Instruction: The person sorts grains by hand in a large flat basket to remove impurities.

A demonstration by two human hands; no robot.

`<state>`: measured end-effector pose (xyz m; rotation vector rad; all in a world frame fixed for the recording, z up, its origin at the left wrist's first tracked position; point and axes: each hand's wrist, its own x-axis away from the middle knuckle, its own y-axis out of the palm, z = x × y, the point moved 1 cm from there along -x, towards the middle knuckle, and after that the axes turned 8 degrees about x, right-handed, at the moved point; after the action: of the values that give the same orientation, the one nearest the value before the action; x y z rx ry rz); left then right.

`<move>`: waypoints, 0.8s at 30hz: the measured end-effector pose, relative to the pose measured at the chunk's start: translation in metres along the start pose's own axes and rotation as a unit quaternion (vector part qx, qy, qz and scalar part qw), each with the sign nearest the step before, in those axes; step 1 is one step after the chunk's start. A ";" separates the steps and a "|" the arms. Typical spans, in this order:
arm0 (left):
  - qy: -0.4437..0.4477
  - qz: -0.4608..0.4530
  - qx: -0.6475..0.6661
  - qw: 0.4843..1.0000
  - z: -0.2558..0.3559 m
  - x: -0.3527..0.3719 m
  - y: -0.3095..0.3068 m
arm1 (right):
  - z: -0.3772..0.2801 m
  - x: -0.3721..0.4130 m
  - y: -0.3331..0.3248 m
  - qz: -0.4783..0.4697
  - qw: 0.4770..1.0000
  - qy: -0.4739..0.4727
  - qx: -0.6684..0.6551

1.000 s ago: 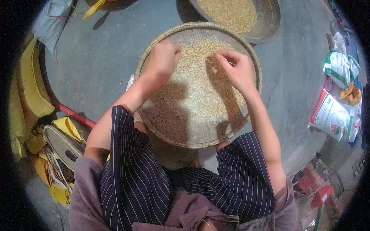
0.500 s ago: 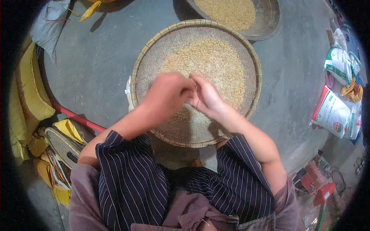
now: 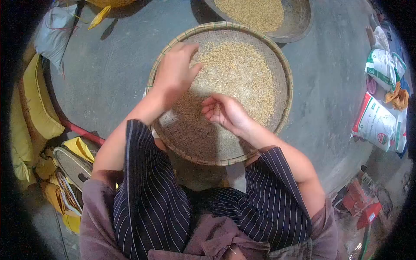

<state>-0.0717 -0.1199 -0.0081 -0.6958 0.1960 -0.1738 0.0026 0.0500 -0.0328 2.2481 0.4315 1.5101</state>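
Observation:
A round woven bamboo tray [image 3: 284, 112] sits in front of my knees, with unhusked rice grains [image 3: 242, 65] spread thickest over its far and right parts. Over the tray's left side is my left hand [image 3: 175, 71], its thumb and fingers apart with nothing visible between them. My right hand [image 3: 223, 113] hovers near the tray's middle, palm turned up and inward. Its fingers are curled into a cup; whatever lies in them is too small to make out. The two hands are apart from each other.
A wide metal basin [image 3: 299, 21] of grain stands beyond the tray. Yellow sacks [image 3: 41, 99] and a grey-white bag [image 3: 54, 32] are on the left, near a red pole [image 3: 84, 132]. White printed bags [image 3: 375, 121] and a red object [image 3: 368, 214] lie to the right.
My hands were together over the tray's middle. Now my left hand has moved away, forward and left, and opened. My right hand has shifted only slightly, its fingers curled.

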 end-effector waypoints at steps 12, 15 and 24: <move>-0.006 0.019 0.039 0.999 -0.013 -0.013 0.040 | 0.005 0.003 -0.001 0.000 0.999 0.023 0.023; 0.004 0.017 0.023 1.000 -0.011 -0.015 0.040 | 0.004 0.002 -0.002 -0.005 1.000 0.021 0.020; -0.022 0.006 0.027 0.999 -0.013 -0.018 0.037 | -0.001 0.005 0.004 0.006 0.999 0.022 0.025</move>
<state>-0.0885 -0.0961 -0.0391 -0.6431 0.1524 -0.1509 0.0033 0.0487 -0.0265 2.2626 0.4752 1.5728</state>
